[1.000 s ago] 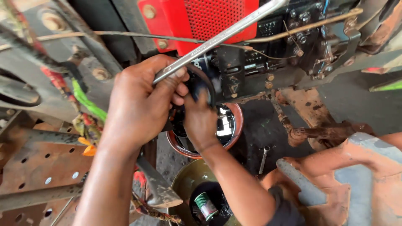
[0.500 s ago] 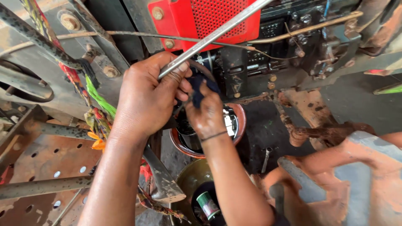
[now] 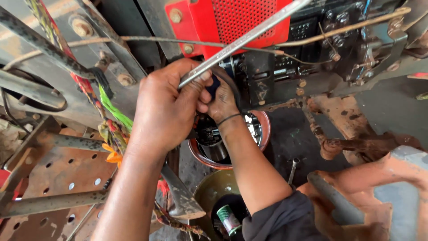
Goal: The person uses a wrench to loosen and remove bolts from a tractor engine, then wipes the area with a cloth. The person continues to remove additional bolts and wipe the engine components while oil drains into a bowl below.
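My left hand (image 3: 165,107) is closed around the lower end of a long silver wrench (image 3: 249,38), which slants up to the right across a red grille panel (image 3: 240,18). My right hand (image 3: 225,100), with a thin black band at the wrist, presses against the left hand's fingers. It pinches a small dark blue cloth (image 3: 214,85) against the wrench. Below both hands lies a round red-rimmed housing (image 3: 264,134) with dark metal parts inside, partly hidden by my right forearm.
A dull green bowl (image 3: 207,192) below holds a small green-labelled cylinder (image 3: 228,219). A rusty perforated plate (image 3: 58,174) and a braided coloured cord (image 3: 89,96) are at left. A small tool (image 3: 292,169) lies on the dark greasy deck; orange machine bodywork (image 3: 379,187) is at right.
My right hand has lifted from the round housing up to the left hand's fingers, carrying the dark cloth. The left hand keeps its grip on the wrench.
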